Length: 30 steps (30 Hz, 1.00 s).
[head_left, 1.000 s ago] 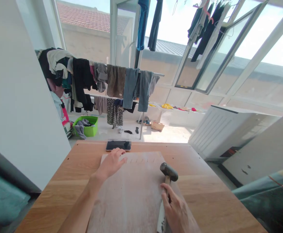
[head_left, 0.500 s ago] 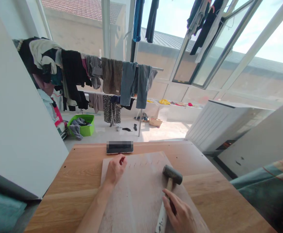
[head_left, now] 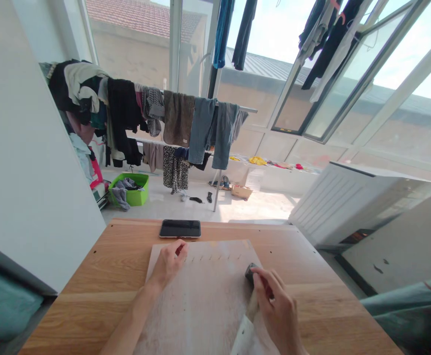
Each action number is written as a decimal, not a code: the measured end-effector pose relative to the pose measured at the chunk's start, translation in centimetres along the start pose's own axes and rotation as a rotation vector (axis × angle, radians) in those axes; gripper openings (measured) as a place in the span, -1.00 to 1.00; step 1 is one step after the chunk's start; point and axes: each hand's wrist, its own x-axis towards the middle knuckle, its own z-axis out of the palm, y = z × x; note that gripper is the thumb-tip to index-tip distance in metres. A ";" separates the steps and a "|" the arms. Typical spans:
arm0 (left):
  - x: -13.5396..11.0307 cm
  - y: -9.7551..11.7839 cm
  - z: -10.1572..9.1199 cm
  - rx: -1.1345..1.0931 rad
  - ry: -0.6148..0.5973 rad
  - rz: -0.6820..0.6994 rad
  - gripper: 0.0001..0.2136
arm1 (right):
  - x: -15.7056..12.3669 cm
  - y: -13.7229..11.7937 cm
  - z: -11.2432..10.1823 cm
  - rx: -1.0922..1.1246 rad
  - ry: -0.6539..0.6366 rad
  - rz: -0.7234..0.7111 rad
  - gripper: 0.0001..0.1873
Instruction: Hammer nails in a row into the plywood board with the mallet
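A pale worn board (head_left: 200, 301) lies on a wooden table (head_left: 108, 276), with a short row of small nails or marks near its far edge. My left hand (head_left: 168, 264) rests on the board's far left corner, fingers curled as if pinching something too small to make out. My right hand (head_left: 276, 310) grips a hammer near its dark head (head_left: 250, 272); the light handle runs down toward me under the hand. A black phone (head_left: 180, 229) lies flat on the table just beyond the board.
Past the table's far edge is a sunlit floor with a drying rack (head_left: 186, 123) full of clothes, a green basket (head_left: 131, 190), and open windows. A white panel (head_left: 23, 162) leans at the left; a white radiator-like unit (head_left: 348, 202) stands right.
My right hand has slid up the handle to just below the hammer head, now covering most of it. My left hand has stayed at the board's far left corner, fingers curling in.
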 end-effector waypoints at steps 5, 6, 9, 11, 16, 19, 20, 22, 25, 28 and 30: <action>0.1 0.4 -1.3 -0.064 -0.143 -0.043 -0.52 | 6.8 -0.6 1.6 -0.084 -0.087 0.084 -0.60; 0.2 0.5 -1.6 -0.060 -0.170 -0.050 -0.51 | 7.4 -0.4 2.1 -0.100 -0.107 0.094 -0.61; 0.2 1.1 -2.3 -0.025 -0.223 -0.058 -0.50 | 7.8 0.6 3.3 -0.131 -0.168 0.114 -0.64; 0.2 1.8 -2.8 -0.003 -0.220 -0.050 -0.50 | 7.8 1.3 3.7 -0.147 -0.209 0.121 -0.64; 0.1 2.9 -3.6 0.000 -0.206 -0.043 -0.50 | 8.4 2.0 4.4 -0.134 -0.367 0.086 -0.60; 0.0 2.5 -3.1 -0.026 -0.268 -0.075 -0.48 | 8.9 1.6 4.9 -0.133 -0.464 0.063 -0.62; 0.0 2.3 -2.8 -0.040 -0.286 -0.077 -0.48 | 9.1 1.5 5.0 -0.138 -0.482 0.058 -0.62; 0.0 2.0 -2.3 -0.070 -0.296 -0.074 -0.48 | 9.4 1.0 5.1 -0.146 -0.497 0.049 -0.60; 0.0 2.2 -2.0 -0.120 -0.254 -0.088 -0.49 | 9.6 0.3 4.9 -0.154 -0.497 0.029 -0.55; 0.1 2.9 -2.3 -0.175 -0.209 -0.100 -0.51 | 9.6 -0.5 4.8 -0.176 -0.529 -0.006 -0.60; 0.1 3.3 -2.4 -0.152 -0.224 -0.079 -0.53 | 9.7 -1.0 4.9 -0.198 -0.576 -0.032 -0.75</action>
